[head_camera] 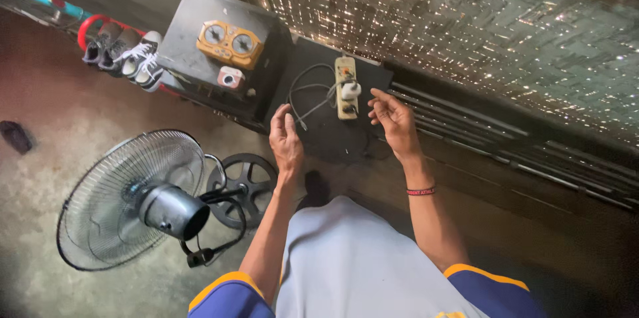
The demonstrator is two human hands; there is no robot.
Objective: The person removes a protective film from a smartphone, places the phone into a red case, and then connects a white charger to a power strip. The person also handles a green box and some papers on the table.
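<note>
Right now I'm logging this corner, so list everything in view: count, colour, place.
power strip: one, cream, on dark board by the wall
plug: one, white, in the strip
cable: one, grey, looped beside the strip
fan: one, grey, on floor, left
box: one, black, by the wall
dial unit: one, yellow, on the box
shoes: several, grey and white, far left
wristband: one, red, right wrist
left hand: open, near the cable
right hand: open, beside the strip

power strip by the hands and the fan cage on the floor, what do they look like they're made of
The long cream power strip looks like moulded plastic, matt and slightly yellowed, with a smooth one-piece body. The round grey fan cage looks like thin metal wire, judging by its fine radiating spokes with a dull sheen; coated or bare, I cannot tell. Both hands are open, the right hand nearest the strip.
</note>
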